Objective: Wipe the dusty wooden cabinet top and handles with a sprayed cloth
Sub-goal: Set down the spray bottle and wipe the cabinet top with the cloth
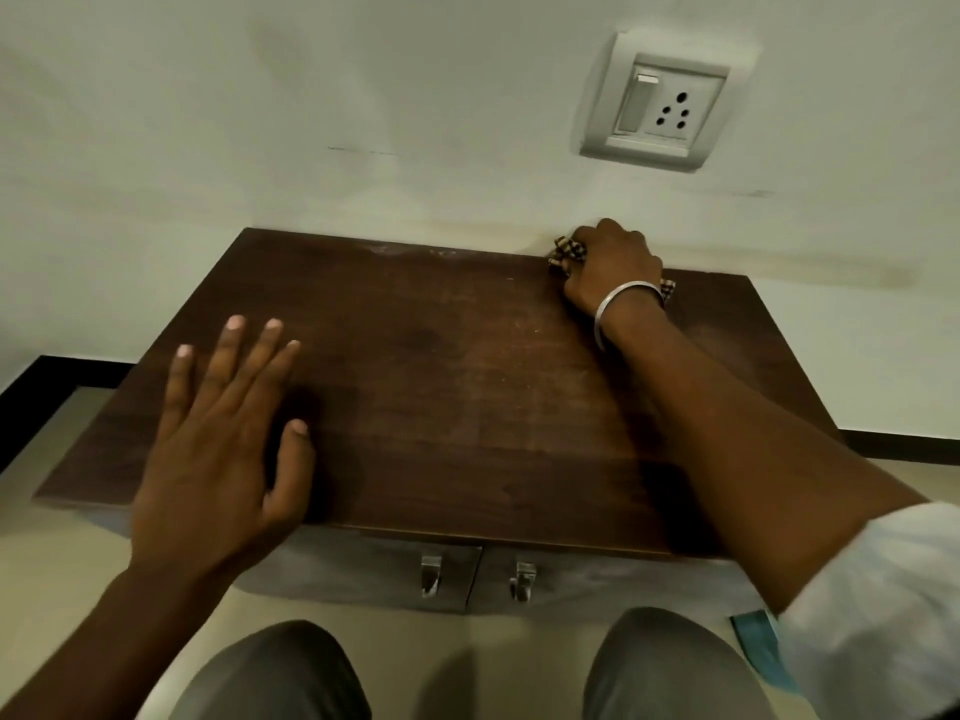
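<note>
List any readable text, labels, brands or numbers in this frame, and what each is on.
No readable text anywhere in the frame.
On the socket plate: no print or marking shows.
On the cabinet top and handles: no label or brand.
On the cloth in the right hand: checked pattern only.
On the blue item by the sleeve: mostly hidden, cannot tell.

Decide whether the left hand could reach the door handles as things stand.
Probably yes: the left hand is open and empty over the cabinet top, near its front edge, and nothing covers the handles below.
</note>
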